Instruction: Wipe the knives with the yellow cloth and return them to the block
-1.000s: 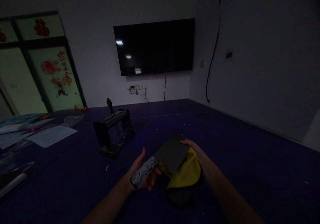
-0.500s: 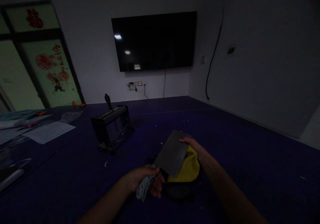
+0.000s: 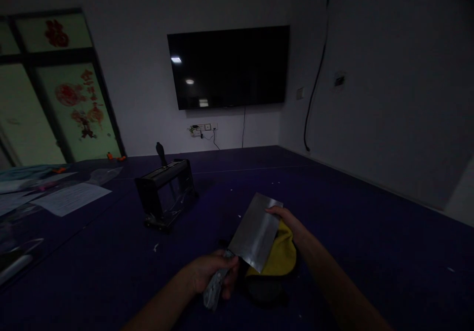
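Our L hand [image 3: 214, 273] grips the knife [image 3: 255, 232] by its grey handle [image 3: 216, 287]; our R hand [image 3: 291, 221] pinches the far end, w/ yellow cloth [image 3: 283, 257] behind it, grip partly hidden. Knife's tilted in front of us, over the purple surface [image 3: 355, 227]. Main risk: a cut, if R hand slides onto the edge, b/c skin's bare. Cloth could also bunch & slip b/c it's loose.

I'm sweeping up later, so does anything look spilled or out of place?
Small white scraps lie scattered on the purple surface, like stray litter. A dark cable dangles down the right wall, its lower end seemingly loose. The metal blade shows no obvious damage.
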Demonstrator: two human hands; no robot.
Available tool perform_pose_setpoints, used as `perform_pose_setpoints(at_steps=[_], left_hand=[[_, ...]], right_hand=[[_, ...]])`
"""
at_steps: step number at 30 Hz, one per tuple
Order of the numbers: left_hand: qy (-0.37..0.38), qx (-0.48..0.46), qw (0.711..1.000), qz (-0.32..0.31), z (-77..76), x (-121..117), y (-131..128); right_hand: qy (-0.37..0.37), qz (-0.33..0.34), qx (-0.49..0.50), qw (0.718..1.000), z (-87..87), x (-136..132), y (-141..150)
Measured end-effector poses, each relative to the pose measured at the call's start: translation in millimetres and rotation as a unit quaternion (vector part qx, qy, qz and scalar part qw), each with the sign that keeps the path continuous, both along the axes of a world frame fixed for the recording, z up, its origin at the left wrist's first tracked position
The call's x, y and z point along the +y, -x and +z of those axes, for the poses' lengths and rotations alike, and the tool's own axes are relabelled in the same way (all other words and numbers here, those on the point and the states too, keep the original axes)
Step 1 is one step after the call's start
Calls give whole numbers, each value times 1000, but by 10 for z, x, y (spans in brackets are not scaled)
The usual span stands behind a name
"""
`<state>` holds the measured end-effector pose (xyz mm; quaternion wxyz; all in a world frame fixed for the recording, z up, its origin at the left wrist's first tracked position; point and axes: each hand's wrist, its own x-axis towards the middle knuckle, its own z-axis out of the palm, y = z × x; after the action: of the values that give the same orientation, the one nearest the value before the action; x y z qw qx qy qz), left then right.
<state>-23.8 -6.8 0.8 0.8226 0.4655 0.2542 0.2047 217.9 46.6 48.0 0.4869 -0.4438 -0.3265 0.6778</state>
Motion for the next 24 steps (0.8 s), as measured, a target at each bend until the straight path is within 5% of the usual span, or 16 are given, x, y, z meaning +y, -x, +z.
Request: perform_pose_setpoints(at_steps=[4,9,13,17,20,24], left_hand=[[4,-35,999,37,25,-58,-96],[-28,-57,986,155,-23,-64,-176],[-69,-66,958,269,-40,18,-162],[-77,-62,946,309,-22,105,-110],[-78,-55,947,308,-12,125,-95],[-104,-29,945,310,-8,85,-114]], right_hand=[[9,21,25,999,-3,-28,66],[-14,81,82,993,-20,-99,202],[-70,-26,33,997,-46,-169,369],[-155,-132,-43,978,-72,-282,545],[-262,-222,-202,917,-89,-397,643],[-445,-283,-404,747,-175,-496,751]])
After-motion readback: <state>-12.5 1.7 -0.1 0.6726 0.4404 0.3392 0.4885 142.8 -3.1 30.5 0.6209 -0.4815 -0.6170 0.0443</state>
